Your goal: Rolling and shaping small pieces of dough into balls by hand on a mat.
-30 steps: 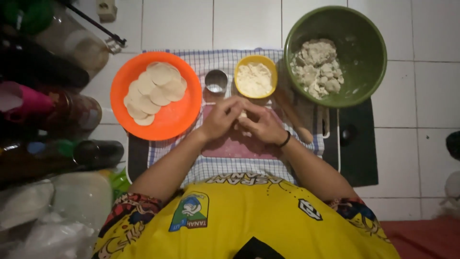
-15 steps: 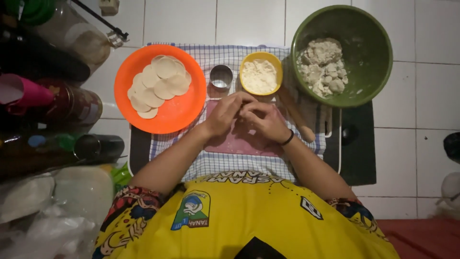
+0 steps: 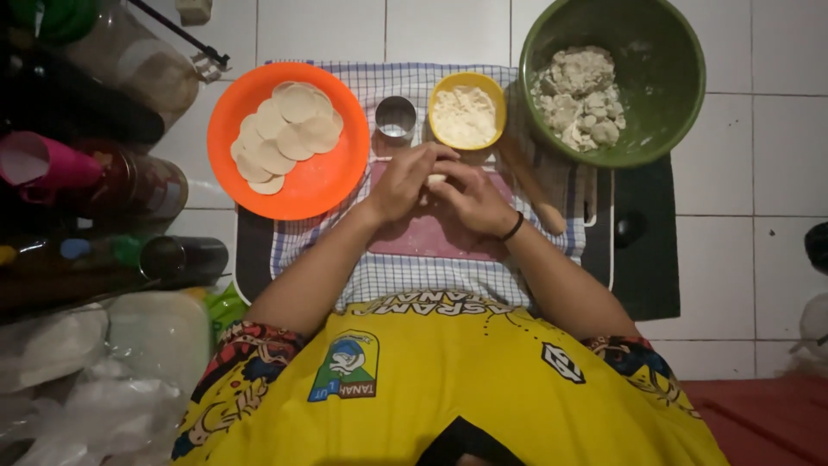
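Both hands meet over the pink board (image 3: pixel 431 237): my left hand (image 3: pixel 404 181) and right hand (image 3: pixel 474 197) are cupped together around a small piece of pale dough (image 3: pixel 436 180), of which only a sliver shows between the fingers. It looks soft and light, likely to dent or stick, so I judge it wants fingertips at its edge and little squeeze.

Taking the board as the mark, and going left to right: up and to its left sits an orange plate (image 3: pixel 289 185) with thin dough rounds (image 3: pixel 283 134) overlapping, flimsy things best lifted flat. Just above the board stand a metal ring cutter (image 3: pixel 395 118) and a yellow bowl of flour (image 3: pixel 467 115). A wooden rolling pin (image 3: pixel 530 185) lies at its right edge. Farther up and right, a green bowl (image 3: pixel 655 52) holds lumpy dough (image 3: pixel 576 95).
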